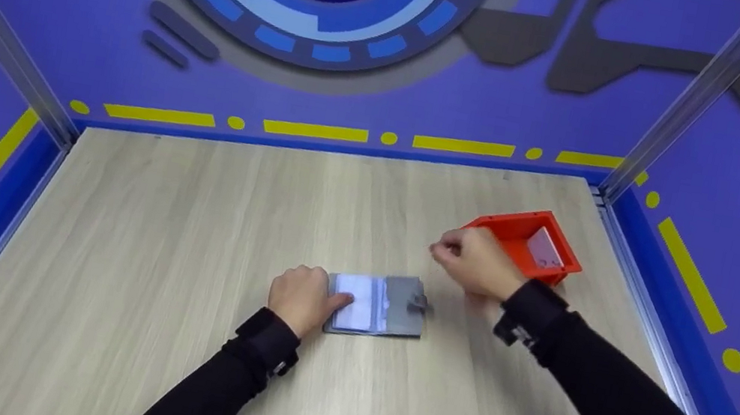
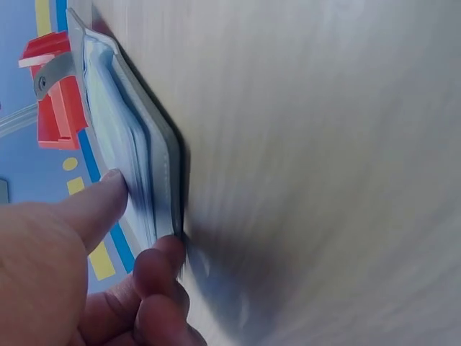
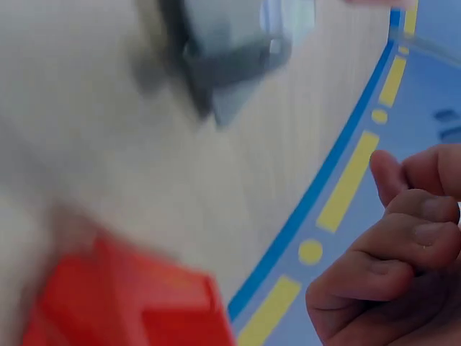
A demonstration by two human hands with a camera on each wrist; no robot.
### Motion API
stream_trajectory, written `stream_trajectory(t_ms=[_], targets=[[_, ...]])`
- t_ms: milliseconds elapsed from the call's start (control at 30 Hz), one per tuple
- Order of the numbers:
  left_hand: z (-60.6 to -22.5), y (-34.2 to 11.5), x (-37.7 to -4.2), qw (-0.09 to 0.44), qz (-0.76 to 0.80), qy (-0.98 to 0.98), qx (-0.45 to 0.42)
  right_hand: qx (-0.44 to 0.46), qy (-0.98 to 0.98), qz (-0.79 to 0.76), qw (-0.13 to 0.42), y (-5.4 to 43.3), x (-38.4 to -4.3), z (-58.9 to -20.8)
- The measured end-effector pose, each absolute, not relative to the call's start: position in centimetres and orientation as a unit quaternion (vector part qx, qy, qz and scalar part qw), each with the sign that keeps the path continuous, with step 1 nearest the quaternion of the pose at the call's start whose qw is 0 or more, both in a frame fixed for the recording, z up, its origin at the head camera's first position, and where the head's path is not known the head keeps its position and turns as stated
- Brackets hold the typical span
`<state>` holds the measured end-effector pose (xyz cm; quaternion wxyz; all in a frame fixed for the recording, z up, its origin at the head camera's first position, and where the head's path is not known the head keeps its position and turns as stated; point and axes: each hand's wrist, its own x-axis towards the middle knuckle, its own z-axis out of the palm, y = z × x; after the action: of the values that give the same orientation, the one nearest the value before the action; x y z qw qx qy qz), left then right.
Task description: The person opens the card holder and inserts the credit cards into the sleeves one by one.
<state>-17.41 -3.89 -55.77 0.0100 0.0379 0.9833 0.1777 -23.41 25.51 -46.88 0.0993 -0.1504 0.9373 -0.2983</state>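
A grey card holder (image 1: pixel 403 312) with clear plastic sleeves lies opened out on the table, its snap strap (image 1: pixel 417 303) sticking out at the right edge. My left hand (image 1: pixel 302 298) grips its left edge. In the left wrist view, the thumb (image 2: pixel 101 205) presses on the sleeves while curled fingers sit at the lower edge. My right hand (image 1: pixel 478 263) is raised between the card holder and a red bin (image 1: pixel 517 226), overlapping the bin's near left corner in the head view. Its fingers (image 3: pixel 374 277) are curled, and nothing shows between them in the right wrist view.
Inside the red bin, a pale pinkish card (image 1: pixel 545 248) leans against the right wall. The light wood table (image 1: pixel 185 220) is bounded by blue panels (image 1: pixel 327 105) at the back and both sides, with metal posts (image 1: pixel 692 105) at the corners.
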Motion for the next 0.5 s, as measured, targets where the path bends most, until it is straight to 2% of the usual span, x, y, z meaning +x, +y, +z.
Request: stream_trajectory(t_ms=[133,233,333,500], targets=[[-55.9,-4.0,-17.5,0.011,0.188,0.982,0.035,-0.118,0.958,-0.253,0.060,29.4,-25.6,-45.6],[-56.2,-4.0,-17.6,0.015,0.198,0.980,0.030,-0.078,0.971,-0.218,0.058,32.7,-27.4,-44.8],[-56.3,-4.1,-17.5,0.017,0.209,0.978,0.022,-0.038,0.979,-0.179,0.088,36.1,-29.0,-44.5],[-56.2,-4.0,-17.4,0.016,0.220,0.975,0.017,0.013,0.978,-0.118,0.173,40.3,-30.4,-45.3]])
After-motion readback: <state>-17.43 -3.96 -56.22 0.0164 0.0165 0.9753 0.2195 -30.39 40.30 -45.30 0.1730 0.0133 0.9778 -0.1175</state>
